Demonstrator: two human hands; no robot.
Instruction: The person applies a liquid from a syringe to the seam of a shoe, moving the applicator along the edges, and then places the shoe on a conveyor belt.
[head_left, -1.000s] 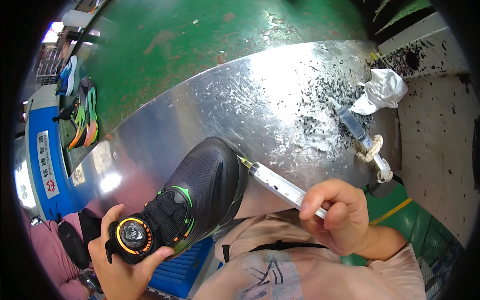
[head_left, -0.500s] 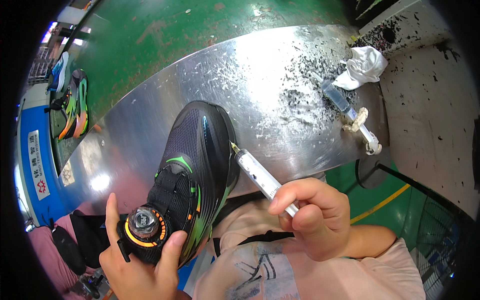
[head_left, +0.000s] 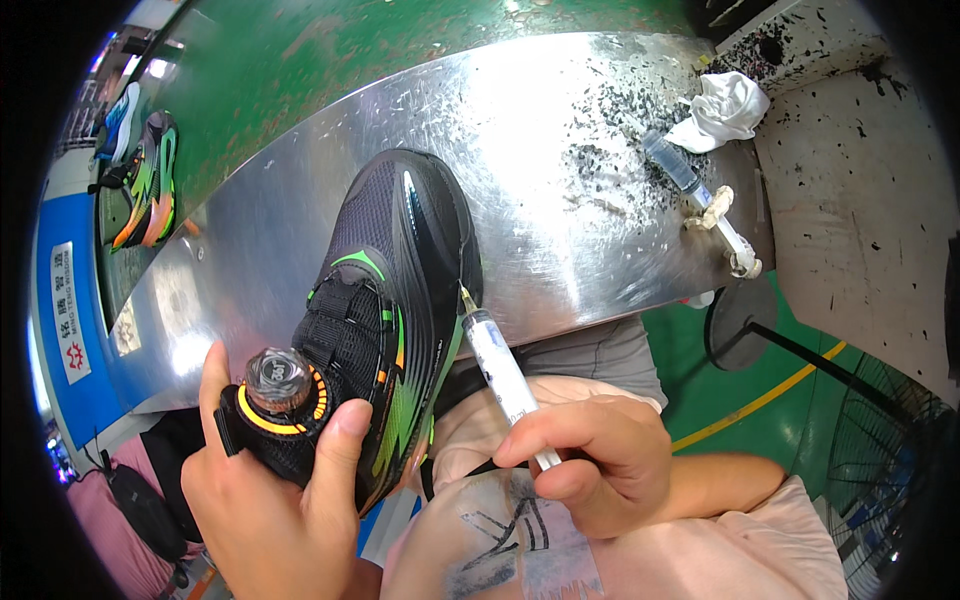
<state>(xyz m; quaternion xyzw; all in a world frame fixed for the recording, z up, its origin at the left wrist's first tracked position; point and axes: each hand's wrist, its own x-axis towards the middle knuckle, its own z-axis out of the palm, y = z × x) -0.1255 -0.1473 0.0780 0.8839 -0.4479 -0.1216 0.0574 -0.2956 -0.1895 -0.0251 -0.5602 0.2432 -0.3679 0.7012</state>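
My left hand (head_left: 275,510) grips the heel end of a black sneaker (head_left: 385,225) with green and orange accents, thumb on one side and fingers on the other. Its toe points away from me over the metal bench. A shiny, translucent round-topped piece (head_left: 278,380) rises from the shoe's ankle opening. Between the thumb and fingers of my right hand (head_left: 605,465) is a clear syringe (head_left: 495,365), tilted up and to the left. Its thin needle tip meets, or nearly meets, the seam between upper and sole on the right side of the forefoot.
On the scratched metal bench (head_left: 390,110), at the right, lie a second syringe (head_left: 685,180) with pale putty-like lumps and a crumpled white cloth (head_left: 728,110). Dark specks surround them. More sneakers (head_left: 148,185) stand at the far left. A black fan (head_left: 885,500) is at the lower right.
The shoe has shifted away from me, toe farther up the view. Along its seam, the needle tip now sits farther back from the toe. My right hand has moved slightly left and nearer me.
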